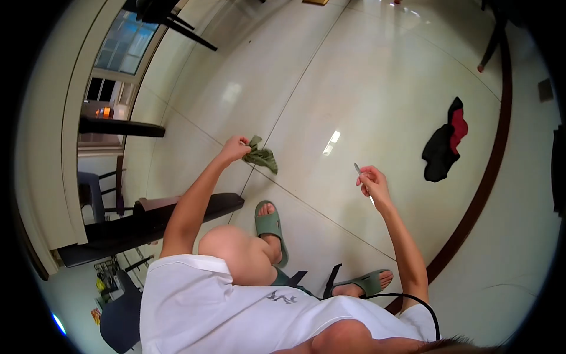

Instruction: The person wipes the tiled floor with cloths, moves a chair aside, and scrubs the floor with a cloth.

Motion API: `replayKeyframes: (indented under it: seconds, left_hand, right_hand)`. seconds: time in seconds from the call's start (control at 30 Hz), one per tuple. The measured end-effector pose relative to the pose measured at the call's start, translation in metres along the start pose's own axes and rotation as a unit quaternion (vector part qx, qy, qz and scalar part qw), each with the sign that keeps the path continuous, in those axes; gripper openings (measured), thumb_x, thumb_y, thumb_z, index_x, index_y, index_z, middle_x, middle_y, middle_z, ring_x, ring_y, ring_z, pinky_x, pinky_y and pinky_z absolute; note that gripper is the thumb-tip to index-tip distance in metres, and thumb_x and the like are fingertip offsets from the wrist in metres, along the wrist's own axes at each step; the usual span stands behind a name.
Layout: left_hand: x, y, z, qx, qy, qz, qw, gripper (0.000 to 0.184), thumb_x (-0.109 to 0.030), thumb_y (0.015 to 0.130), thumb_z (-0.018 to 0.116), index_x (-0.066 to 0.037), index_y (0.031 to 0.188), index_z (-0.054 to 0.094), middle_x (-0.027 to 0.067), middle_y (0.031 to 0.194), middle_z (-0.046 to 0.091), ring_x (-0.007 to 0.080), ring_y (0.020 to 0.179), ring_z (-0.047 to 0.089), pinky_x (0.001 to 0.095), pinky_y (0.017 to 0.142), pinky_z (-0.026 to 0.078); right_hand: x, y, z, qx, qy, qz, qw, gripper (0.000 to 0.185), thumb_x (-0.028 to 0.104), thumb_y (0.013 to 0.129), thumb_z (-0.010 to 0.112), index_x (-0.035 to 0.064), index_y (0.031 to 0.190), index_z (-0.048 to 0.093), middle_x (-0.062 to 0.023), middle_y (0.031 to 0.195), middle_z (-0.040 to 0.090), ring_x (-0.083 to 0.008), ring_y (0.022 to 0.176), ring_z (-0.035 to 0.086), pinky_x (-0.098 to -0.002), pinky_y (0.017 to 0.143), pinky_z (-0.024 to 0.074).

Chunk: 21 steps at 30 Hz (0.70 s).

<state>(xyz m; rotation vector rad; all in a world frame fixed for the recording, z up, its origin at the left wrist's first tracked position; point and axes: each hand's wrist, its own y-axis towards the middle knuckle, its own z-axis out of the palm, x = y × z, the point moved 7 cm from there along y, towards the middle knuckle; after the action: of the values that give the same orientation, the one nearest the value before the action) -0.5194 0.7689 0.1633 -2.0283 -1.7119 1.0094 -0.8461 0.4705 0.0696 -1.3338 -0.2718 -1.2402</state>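
Note:
My left hand (236, 148) pinches a crumpled olive-green cloth (261, 157), which hangs from the fingers above the tiled floor (306, 118). Held in my right hand (372, 184) is a thin, pale, pen-like object (357, 169); its pointed tip sticks out past the fingers and its other end shows below them. The two hands are well apart. To the right of my right hand, a black cloth (439, 156) with a red part (458, 131) lies crumpled on the floor.
Green slippers (269, 226) are on my feet. Dark furniture legs (494, 47) stand at the upper right, with more at the upper left. A black bench-like edge (153, 227) is beside my left arm. Dark brown trim (479, 207) curves along the right wall.

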Motion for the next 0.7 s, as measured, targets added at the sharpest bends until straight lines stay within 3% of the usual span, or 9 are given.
replayKeyframes:
  seconds: [0.07, 0.1, 0.2, 0.3, 0.4, 0.53, 0.7]
  left_hand:
    - [0.02, 0.004, -0.007, -0.118, 0.063, 0.041, 0.99, 0.028, -0.018, 0.07, 0.065, -0.005, 0.096, 0.066, 0.0089, 0.075, 0.066, 0.0228, 0.068, 0.063, 0.0352, 0.064, 0.05]
    - [0.035, 0.011, -0.001, -0.172, 0.097, 0.079, 0.977, 0.028, -0.019, 0.07, 0.065, -0.01, 0.096, 0.069, 0.0115, 0.079, 0.068, 0.0286, 0.07, 0.064, 0.0373, 0.068, 0.052]
    - [0.027, -0.019, 0.02, -0.156, 0.043, 0.023, 0.987, 0.025, -0.022, 0.073, 0.068, -0.011, 0.095, 0.07, 0.0104, 0.092, 0.065, 0.028, 0.086, 0.062, 0.0381, 0.073, 0.051]
    - [0.052, -0.024, 0.077, -0.134, 0.134, 0.127, 0.974, 0.026, -0.028, 0.076, 0.072, -0.013, 0.097, 0.072, 0.0089, 0.106, 0.057, 0.0267, 0.102, 0.054, 0.0378, 0.082, 0.047]
    - [0.052, -0.043, 0.1, -0.146, 0.141, 0.206, 0.957, 0.028, -0.03, 0.077, 0.074, -0.016, 0.101, 0.072, 0.0071, 0.111, 0.05, 0.0266, 0.107, 0.047, 0.038, 0.089, 0.043]
    - [0.056, -0.039, 0.094, -0.287, 0.0, 0.266, 0.92, 0.023, -0.022, 0.079, 0.072, -0.011, 0.099, 0.071, 0.0073, 0.11, 0.053, 0.0262, 0.104, 0.048, 0.0383, 0.087, 0.041]
    - [0.059, -0.022, 0.098, -0.312, 0.003, 0.195, 0.93, 0.02, -0.017, 0.082, 0.068, -0.007, 0.099, 0.069, 0.0076, 0.108, 0.055, 0.0264, 0.101, 0.05, 0.0369, 0.086, 0.042]
  right_hand:
    - [-0.015, -0.007, 0.014, 0.009, -0.004, 0.021, 1.0, 0.013, 0.008, 0.093, 0.053, 0.0024, 0.105, 0.053, -0.0049, 0.075, 0.061, -0.007, 0.05, 0.045, -0.0223, 0.043, 0.0333]
    - [-0.022, -0.01, 0.023, 0.021, -0.005, 0.035, 0.999, 0.013, 0.008, 0.093, 0.053, 0.0023, 0.104, 0.053, -0.005, 0.075, 0.061, -0.0068, 0.05, 0.045, -0.0222, 0.043, 0.0333]
    - [-0.031, -0.008, 0.051, 0.049, -0.012, 0.061, 0.997, 0.012, 0.011, 0.094, 0.054, 0.0027, 0.102, 0.053, -0.0066, 0.076, 0.064, -0.0079, 0.053, 0.049, -0.0219, 0.045, 0.0363]
    - [-0.035, -0.003, 0.084, 0.074, -0.016, 0.074, 0.994, 0.015, 0.017, 0.096, 0.055, 0.0034, 0.101, 0.052, -0.0087, 0.074, 0.067, -0.0115, 0.057, 0.058, -0.0229, 0.05, 0.0424]
    - [-0.036, -0.001, 0.117, 0.099, -0.01, 0.087, 0.991, 0.016, 0.019, 0.097, 0.053, 0.0038, 0.102, 0.052, -0.0083, 0.07, 0.066, -0.0123, 0.056, 0.058, -0.0241, 0.051, 0.043]
    - [-0.038, 0.003, 0.166, 0.161, -0.005, 0.116, 0.98, 0.023, 0.022, 0.097, 0.054, 0.0018, 0.106, 0.053, -0.0073, 0.065, 0.065, -0.0124, 0.052, 0.057, -0.0244, 0.049, 0.0402]
    - [-0.058, 0.046, 0.209, 0.121, -0.017, 0.1, 0.987, 0.019, 0.022, 0.096, 0.057, 0.0023, 0.094, 0.059, -0.007, 0.066, 0.065, -0.0057, 0.047, 0.046, -0.0207, 0.042, 0.0336]
